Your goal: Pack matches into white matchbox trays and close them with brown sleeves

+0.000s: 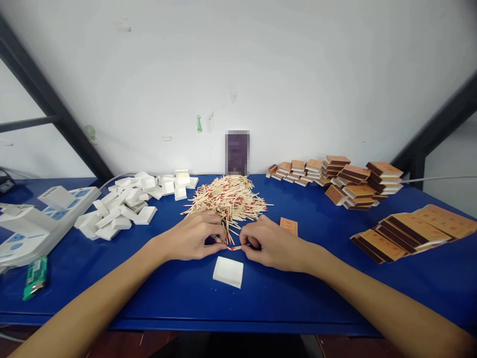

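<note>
A big heap of red-tipped matches [231,196] lies on the blue table, its front edge reaching between my hands. My left hand [196,233] has thumb and forefinger pinched together on matches at that edge. Opposite it, my right hand [274,243] is closed, thumb and finger gripping matches [237,247] whose ends point left. How many each hand holds I cannot tell. Just below my fingertips lies a white matchbox tray [228,272], apart from both hands. Behind my right hand an orange matchbox sleeve [288,226] is partly hidden.
White trays [126,201] are piled at the left, beside a power strip [48,223] with plugs and a green packet [36,277]. Orange matchboxes [354,176] stand stacked at the back right, and flattened sleeves [413,231] lie nearer. A blurred dark object [237,151] is by the wall.
</note>
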The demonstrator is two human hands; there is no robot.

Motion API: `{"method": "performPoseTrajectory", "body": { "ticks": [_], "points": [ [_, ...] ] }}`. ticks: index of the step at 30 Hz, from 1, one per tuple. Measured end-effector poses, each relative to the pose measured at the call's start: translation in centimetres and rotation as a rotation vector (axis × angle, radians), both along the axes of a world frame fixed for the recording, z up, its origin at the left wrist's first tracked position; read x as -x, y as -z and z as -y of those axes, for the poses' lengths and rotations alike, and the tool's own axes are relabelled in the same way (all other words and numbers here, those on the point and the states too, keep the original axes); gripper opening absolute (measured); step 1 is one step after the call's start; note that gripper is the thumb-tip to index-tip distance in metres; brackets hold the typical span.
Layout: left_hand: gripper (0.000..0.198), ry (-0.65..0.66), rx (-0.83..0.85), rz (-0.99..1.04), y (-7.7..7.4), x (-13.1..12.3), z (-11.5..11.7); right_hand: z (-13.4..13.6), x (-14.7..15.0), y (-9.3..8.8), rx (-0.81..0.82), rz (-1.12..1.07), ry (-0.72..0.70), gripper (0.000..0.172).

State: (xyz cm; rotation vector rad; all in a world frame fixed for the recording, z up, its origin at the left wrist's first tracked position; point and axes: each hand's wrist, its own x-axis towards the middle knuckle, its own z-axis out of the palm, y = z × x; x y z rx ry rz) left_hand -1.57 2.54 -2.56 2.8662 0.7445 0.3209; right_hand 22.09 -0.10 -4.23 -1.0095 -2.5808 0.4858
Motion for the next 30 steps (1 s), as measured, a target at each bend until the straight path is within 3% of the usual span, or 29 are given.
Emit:
{"method": "performPoseTrajectory", "body": {
  "ticks": [11,22,25,30],
  "points": [
    [0.023,0.074,0.005,0.046,1.1,-0.7,0.0,0.0,-0.4,-0.3,0.013,0.052,0.059,0.008],
    [0.014,0.002,0.069,-0.027,-0.5,0.4,0.0,0.5,-0.7,-0.9,-0.008,0.091,0.013,0.011],
    [0.012,-0.009,0.094,-0.024,-0.4,0.4,-0.2,0.5,-0.5,-0.6,0.024,0.086,-0.017,0.011],
    [0.026,0.021,0.046,0.030,0.3,0.0,-0.5,0.2,0.2,0.3,-0.007,0.028,-0.036,0.013]
  ]
}}
